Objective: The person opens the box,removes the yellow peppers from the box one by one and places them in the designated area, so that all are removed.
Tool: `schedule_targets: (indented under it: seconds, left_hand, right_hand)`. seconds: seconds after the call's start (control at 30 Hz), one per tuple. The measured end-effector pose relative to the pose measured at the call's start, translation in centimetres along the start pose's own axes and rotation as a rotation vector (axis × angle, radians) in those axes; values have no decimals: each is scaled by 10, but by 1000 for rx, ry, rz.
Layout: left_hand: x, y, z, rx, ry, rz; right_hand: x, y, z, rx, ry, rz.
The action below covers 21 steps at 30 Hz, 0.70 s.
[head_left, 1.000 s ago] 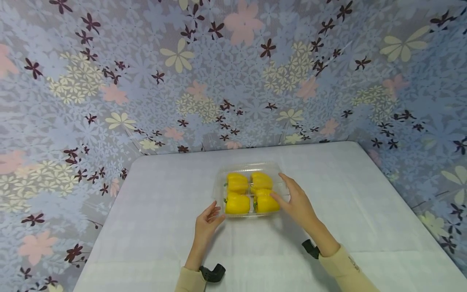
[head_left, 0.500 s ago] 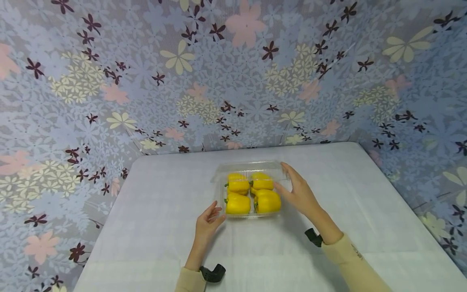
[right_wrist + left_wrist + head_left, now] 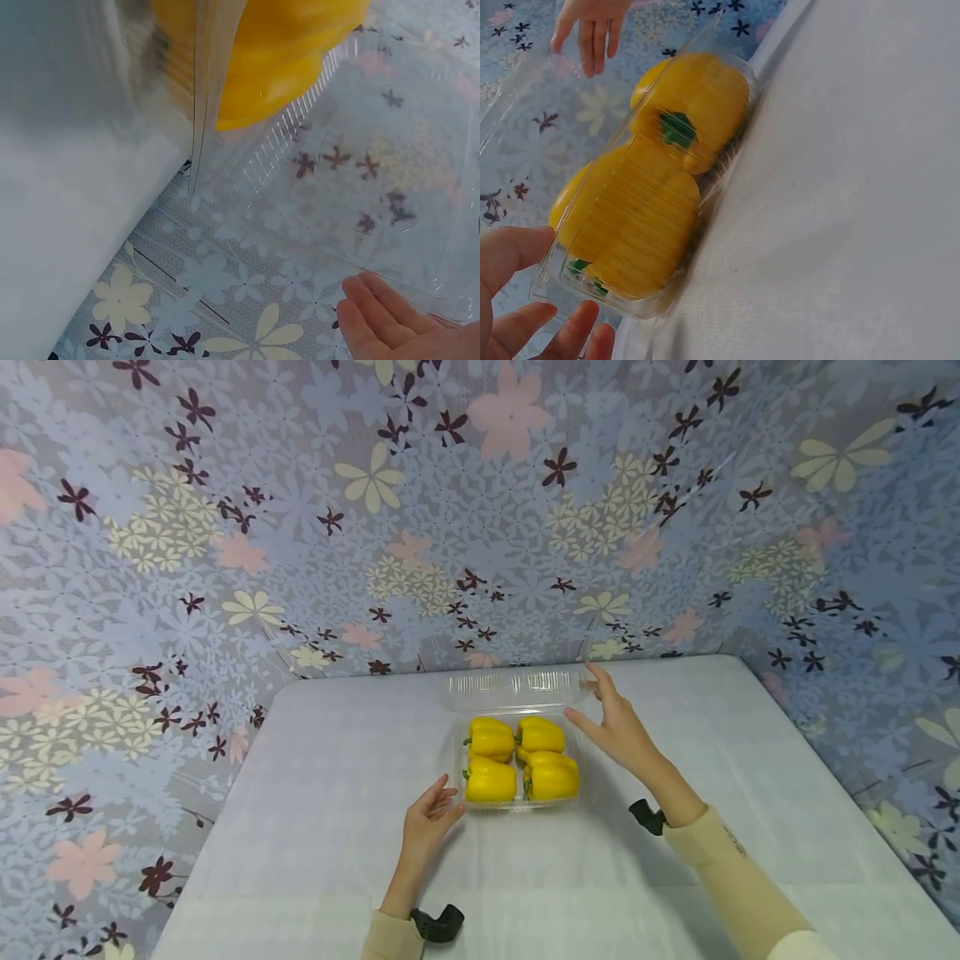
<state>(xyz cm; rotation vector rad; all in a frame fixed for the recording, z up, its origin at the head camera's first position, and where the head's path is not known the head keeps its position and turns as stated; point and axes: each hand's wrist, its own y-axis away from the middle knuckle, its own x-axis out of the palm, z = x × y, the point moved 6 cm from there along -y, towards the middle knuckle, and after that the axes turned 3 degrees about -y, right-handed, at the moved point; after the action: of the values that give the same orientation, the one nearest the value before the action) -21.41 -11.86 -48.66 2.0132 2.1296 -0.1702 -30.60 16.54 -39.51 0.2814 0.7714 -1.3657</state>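
I've got on cam a clear plastic box [image 3: 517,807] on a white-clothed table [image 3: 337,760], four yellow bell peppers [image 3: 552,776] inside, see-through lid [image 3: 517,692] up far side, left hand [image 3: 427,825] loosely spread at near-left corner, right hand [image 3: 621,727] straightish-fingered at lid's right edge, neither gripping

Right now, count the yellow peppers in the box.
4 in the box: back left pepper, back right pepper, front left pepper, front right pepper. Any underneath would be hidden.

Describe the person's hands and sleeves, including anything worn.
The left hand and right hand wear no gloves. The left sleeve and right sleeve are beige; the right one carries a small, unreadable dark marking and shows white higher up. A black curved device sits at each wrist.
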Motion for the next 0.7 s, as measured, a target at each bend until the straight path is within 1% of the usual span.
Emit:
schedule_targets:
  seconds: [0.1, 0.23, 0.47, 0.57, 0.7]
  left_hand:
    - [0, 2, -4, -14, -7, 1]
    - [0, 3, -5, -16, -14, 0]
    - [0, -1, -1, -2, -11, 9]
    - [0, -1, 0, 2, -17, 17]
    - [1, -1, 1, 2, -23, 26]
  right_hand:
    - [-2, -7, -1, 8, 11, 5]
    - [-4, -15, -3, 1, -1, -1]
    - [-7, -30, -6, -70, -82, -18]
    - [-7, -37, -10, -76, -109, -4]
    - [-5, -46, -19, -50, -126, 35]
